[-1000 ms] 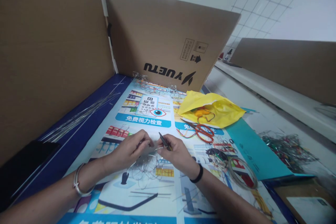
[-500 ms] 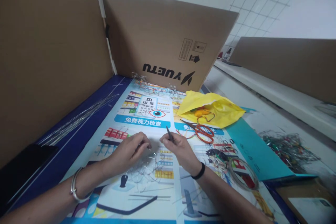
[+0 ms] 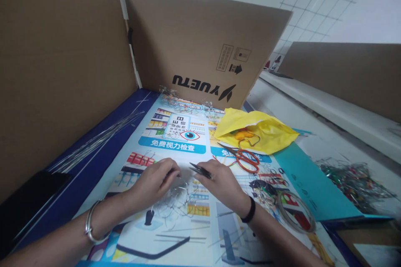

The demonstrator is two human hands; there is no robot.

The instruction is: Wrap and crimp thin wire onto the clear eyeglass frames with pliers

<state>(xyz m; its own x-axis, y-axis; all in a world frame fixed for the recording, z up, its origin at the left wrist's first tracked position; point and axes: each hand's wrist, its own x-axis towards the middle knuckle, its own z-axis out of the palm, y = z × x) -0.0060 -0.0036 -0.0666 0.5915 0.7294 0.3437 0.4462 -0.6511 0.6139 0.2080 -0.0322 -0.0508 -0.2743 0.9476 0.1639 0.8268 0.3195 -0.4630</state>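
Note:
My left hand is closed in a pinch above the middle of the printed sheet; what it pinches, if anything, is too fine to make out. Small dark pliers with narrow pointed jaws are in my closed right hand. Their jaws point left toward my left fingertips, a short distance apart from them. Thin silvery wire pieces lie in a loose tangle under both hands. Several straight wire pieces lie on the sheet nearer to me.
Scissors with orange handles lie beside an open yellow bag. A round wire coil is at the right, a wire heap beyond. Long wires lie at left. Cardboard walls stand behind and left.
The pliers have turned from pointing upward to pointing left toward my left hand, and their two jaws now show apart. My left hand stays pinched nearly in place. The view has shifted slightly.

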